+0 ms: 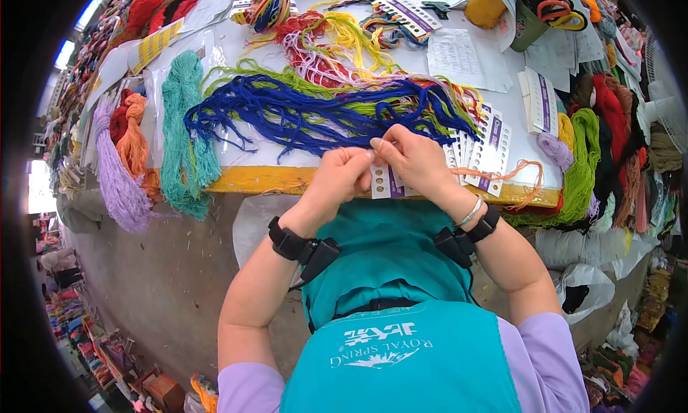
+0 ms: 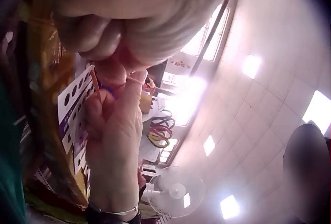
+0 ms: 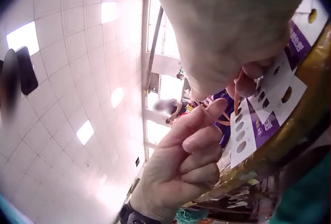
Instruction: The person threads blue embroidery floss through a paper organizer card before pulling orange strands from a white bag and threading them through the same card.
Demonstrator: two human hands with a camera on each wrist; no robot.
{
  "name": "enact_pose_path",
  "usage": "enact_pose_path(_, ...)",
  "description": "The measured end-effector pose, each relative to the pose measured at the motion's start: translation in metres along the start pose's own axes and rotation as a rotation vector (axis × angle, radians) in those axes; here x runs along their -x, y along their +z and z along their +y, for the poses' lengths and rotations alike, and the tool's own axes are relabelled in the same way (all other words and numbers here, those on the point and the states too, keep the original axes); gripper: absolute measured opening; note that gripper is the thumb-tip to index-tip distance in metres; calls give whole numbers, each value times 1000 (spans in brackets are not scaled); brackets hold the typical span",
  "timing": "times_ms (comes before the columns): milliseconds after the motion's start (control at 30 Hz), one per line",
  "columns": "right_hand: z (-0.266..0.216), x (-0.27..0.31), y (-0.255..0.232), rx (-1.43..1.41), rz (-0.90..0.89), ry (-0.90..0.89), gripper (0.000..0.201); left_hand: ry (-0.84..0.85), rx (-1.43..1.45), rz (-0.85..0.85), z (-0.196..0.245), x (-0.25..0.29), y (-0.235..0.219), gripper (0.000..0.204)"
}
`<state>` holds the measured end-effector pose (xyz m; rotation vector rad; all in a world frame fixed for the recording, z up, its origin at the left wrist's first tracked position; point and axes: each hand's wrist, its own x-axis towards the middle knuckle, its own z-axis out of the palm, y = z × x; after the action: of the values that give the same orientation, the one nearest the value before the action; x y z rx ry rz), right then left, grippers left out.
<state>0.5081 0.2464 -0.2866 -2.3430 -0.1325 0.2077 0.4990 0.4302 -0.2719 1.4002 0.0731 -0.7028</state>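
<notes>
Yellow-edged table [image 1: 265, 179] beneath colourful yarn [image 1: 287, 112]

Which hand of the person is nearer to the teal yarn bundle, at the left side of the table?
Left. The left hand is to the right of the teal yarn bundle, not touching it; the right hand is farther right.

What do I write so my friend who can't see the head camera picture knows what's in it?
A person's left hand and right hand are fingertip to fingertip above a card with holes at the edge of a table, with orange thread lying to the right. Blue thread lies in a pile beyond; teal thread hangs over the edge at left.
</notes>
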Motion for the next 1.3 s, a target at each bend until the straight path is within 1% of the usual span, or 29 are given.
enact_pose_path(33,4,-1,-1,-75,-12,2,42,12,10,47,-1,-3,-1,17)
enact_pose_path(67,6,-2,-3,-150,-25,4,43,78,-72,43,-6,-8,-1,18)
enact_pose_path(133,9,-3,-8,-165,-111,11,45,212,-237,31,-15,-20,3,19)
enact_pose_path(167,10,-3,-10,-171,-153,17,46,252,-377,48,-13,-21,3,19)
enact_pose_path(233,11,-2,-13,-199,-169,6,47,333,-656,76,-9,-24,4,18)
enact_pose_path(333,8,-1,-13,-175,-149,0,47,191,-265,-9,-20,-37,-7,13)
enact_pose_path(367,7,-1,-12,-157,-136,-2,47,-184,226,-157,4,-21,-21,9)
enact_pose_path(433,-1,-1,-16,-35,-148,-15,43,-264,561,-262,-2,-16,-52,12)
enact_pose_path(500,-3,0,-17,50,-159,-41,39,-214,520,-269,12,3,-85,17)
enact_pose_path(567,-1,1,-16,100,-172,-81,35,-193,467,-77,36,26,-135,19)
enact_pose_path(633,1,1,-12,137,-137,-125,32,-88,428,16,60,45,-191,21)
enact_pose_path(667,2,1,-11,156,-119,-147,32,-56,435,97,74,51,-212,22)
enact_pose_path(700,1,2,-11,161,-122,-149,32,-24,443,178,88,54,-229,23)
enact_pose_path(767,-1,1,-12,173,-126,-158,32,47,528,284,118,51,-251,22)
enact_pose_path(833,-2,1,-11,186,-132,-153,34,227,707,194,133,38,-313,17)
enact_pose_path(867,-1,2,-11,193,-133,-151,35,318,795,147,138,30,-331,15)
enact_pose_path(967,-3,3,-11,188,-121,-140,34,255,434,580,144,15,-329,10)
enact_pose_path(1000,-4,3,-11,186,-107,-138,33,276,468,414,128,9,-322,13)
enact_pose_path(1033,-5,4,-11,186,-110,-143,33,298,375,420,119,10,-284,18)
enact_pose_path(1067,-6,6,-11,185,-112,-145,33,299,492,78,99,3,-289,29)
enact_pose_path(1100,-6,5,-11,186,-113,-144,32,343,620,-49,90,9,-249,34)
enact_pose_path(1133,-6,4,-11,158,-123,-135,32,341,636,25,88,16,-214,37)
enact_pose_path(1200,-6,4,-13,109,-149,-114,32,313,698,8,82,29,-160,42)
enact_pose_path(1233,-8,4,-13,86,-164,-103,31,304,715,-6,78,31,-141,43)
enact_pose_path(1267,-10,4,-12,35,-140,-105,28,296,731,-21,75,33,-125,45)
enact_pose_path(1300,-18,4,-11,-48,-87,-155,26,287,745,-36,73,33,-110,46)
